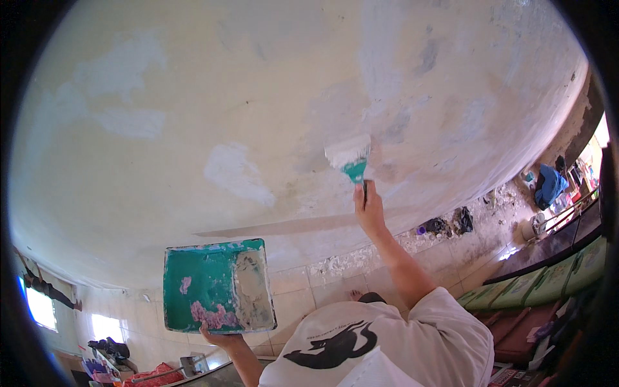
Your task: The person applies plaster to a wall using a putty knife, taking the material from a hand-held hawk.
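Spreading pale filler over the cream, patchy plaster wall (193, 97) looks to be the step in hand. The right hand (369, 203) is closed around the handle of a wide scraper with a green collar and a whitish, smeared blade (348, 152), raised to the wall; whether its far edge touches the surface is hard to tell. The left hand (218, 338) grips the near rim of a rectangular green tray with a dark edge (207, 271), well apart from the blade and to its left. Grey-beige paste (255, 293) coats the tray's right side, with pinkish residue (213, 316) nearby. The next stroke probably calls for steady, even pressure and a low blade angle, the tray held level.
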Available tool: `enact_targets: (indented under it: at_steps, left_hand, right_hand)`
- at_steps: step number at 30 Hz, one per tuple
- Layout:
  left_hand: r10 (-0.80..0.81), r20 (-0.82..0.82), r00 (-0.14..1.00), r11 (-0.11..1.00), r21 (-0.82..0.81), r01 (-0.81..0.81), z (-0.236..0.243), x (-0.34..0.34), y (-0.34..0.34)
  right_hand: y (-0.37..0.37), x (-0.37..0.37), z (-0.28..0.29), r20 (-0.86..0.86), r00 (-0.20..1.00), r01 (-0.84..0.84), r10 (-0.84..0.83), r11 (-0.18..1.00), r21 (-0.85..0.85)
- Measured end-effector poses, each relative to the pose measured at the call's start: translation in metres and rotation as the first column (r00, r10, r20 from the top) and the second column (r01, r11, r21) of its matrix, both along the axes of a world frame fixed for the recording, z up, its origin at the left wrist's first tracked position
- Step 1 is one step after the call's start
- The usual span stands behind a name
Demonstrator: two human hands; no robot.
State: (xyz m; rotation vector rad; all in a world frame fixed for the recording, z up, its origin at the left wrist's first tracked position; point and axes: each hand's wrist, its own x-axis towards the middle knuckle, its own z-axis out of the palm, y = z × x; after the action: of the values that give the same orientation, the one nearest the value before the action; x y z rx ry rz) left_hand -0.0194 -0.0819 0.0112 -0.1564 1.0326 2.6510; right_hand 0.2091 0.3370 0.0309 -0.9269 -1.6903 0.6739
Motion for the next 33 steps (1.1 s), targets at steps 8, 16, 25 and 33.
enact_targets:
  at_steps: [8, 16, 25, 33]
  left_hand:
    - [0.059, -0.049, 0.997, 0.998, -0.034, -0.061, 0.004, 0.003, 0.006]
    - [-0.020, -0.044, 0.999, 1.000, 0.022, 0.021, -0.012, -0.008, -0.006]
    - [-0.016, -0.060, 0.998, 0.997, 0.069, 0.020, -0.028, -0.009, -0.010]
    - [0.045, -0.027, 0.999, 0.999, 0.025, -0.044, 0.010, 0.008, 0.005]
  right_hand:
    - [-0.039, 0.010, -0.037, 0.024, 0.999, -0.046, 0.046, 0.999, -0.015]
    - [-0.032, -0.046, 0.066, 0.055, 0.995, -0.089, 0.088, 0.996, 0.025]
    - [-0.034, -0.006, -0.042, 0.159, 0.985, -0.048, 0.064, 0.993, -0.106]
    - [0.000, -0.012, 0.067, -0.059, 0.997, -0.057, 0.058, 0.998, 0.025]
